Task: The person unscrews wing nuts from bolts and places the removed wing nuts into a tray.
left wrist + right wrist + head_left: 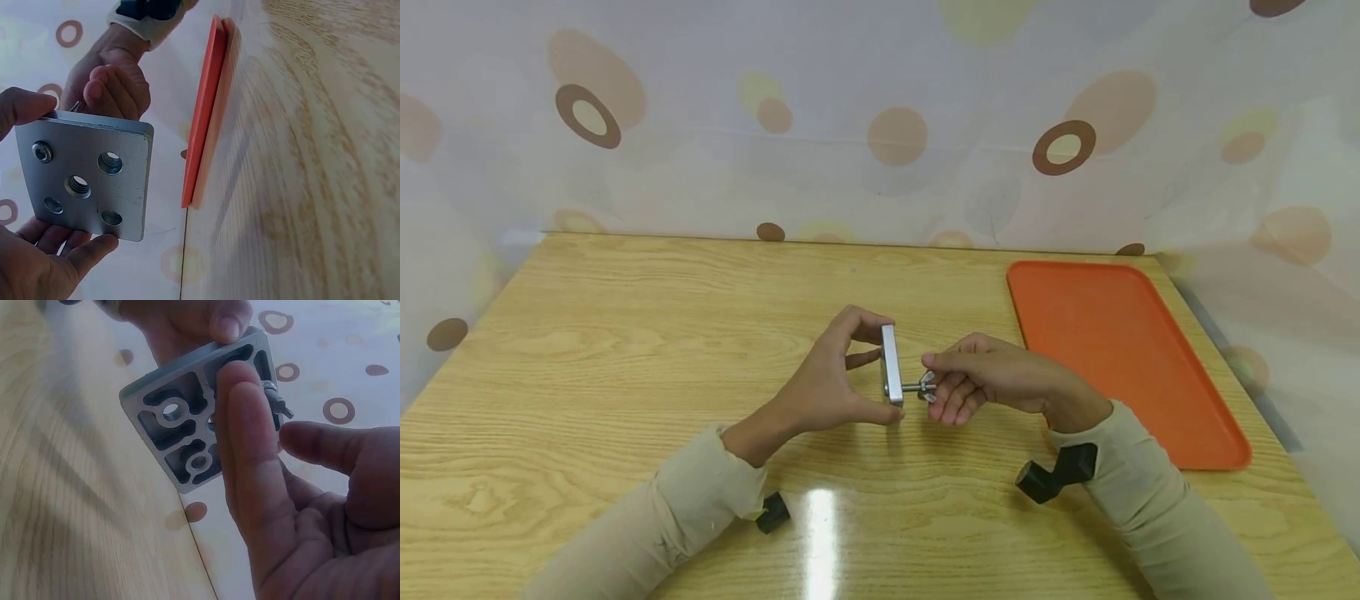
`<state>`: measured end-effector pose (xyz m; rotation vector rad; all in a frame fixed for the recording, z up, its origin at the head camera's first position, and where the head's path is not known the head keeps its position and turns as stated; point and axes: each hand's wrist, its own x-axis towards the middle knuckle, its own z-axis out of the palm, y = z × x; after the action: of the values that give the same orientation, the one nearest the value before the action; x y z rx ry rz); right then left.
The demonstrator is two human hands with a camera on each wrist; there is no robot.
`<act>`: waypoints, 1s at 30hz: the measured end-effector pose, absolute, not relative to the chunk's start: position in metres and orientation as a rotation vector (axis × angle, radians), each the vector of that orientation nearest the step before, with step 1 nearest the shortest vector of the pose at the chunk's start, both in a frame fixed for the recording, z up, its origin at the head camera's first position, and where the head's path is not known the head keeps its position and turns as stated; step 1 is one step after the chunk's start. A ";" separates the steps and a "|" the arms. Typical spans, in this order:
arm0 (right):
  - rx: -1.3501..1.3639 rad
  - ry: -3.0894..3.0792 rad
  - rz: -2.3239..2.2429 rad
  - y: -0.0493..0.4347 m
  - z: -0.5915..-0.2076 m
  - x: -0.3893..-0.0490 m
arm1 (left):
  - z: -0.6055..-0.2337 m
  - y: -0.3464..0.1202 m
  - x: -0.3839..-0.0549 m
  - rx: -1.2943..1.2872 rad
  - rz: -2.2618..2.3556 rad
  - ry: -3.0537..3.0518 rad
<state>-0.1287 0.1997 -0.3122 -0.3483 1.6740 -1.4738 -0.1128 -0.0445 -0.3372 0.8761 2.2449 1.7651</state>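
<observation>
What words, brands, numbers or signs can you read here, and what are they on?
None: I can read no text anywhere.
Metal plate: no lettering that I can make out.
Bolt head: too small to tell whether it is marked.
Wing nut: too small to tell.
Orange tray: no lettering to be seen.
Wall covering: only printed ovals and rings.

A wooden table [625, 333] is carrying one orange tray [1120, 358] (with rounded corners), which is lying flat near the right edge.
</observation>
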 end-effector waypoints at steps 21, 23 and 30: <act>-0.501 1.745 -1.442 0.205 -0.310 -0.129 | -0.337 -0.044 -0.113 0.872 1.761 2.242; -0.524 1.760 -1.433 0.205 -0.311 -0.129 | -0.336 -0.044 -0.112 0.871 1.759 2.240; -0.619 1.730 -1.452 0.207 -0.313 -0.130 | -0.336 -0.044 -0.112 0.847 1.756 2.247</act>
<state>-0.1297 0.2067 -0.3126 -0.6185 1.7304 -1.4517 -0.1118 -0.0438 -0.3364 0.8471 2.2470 1.7560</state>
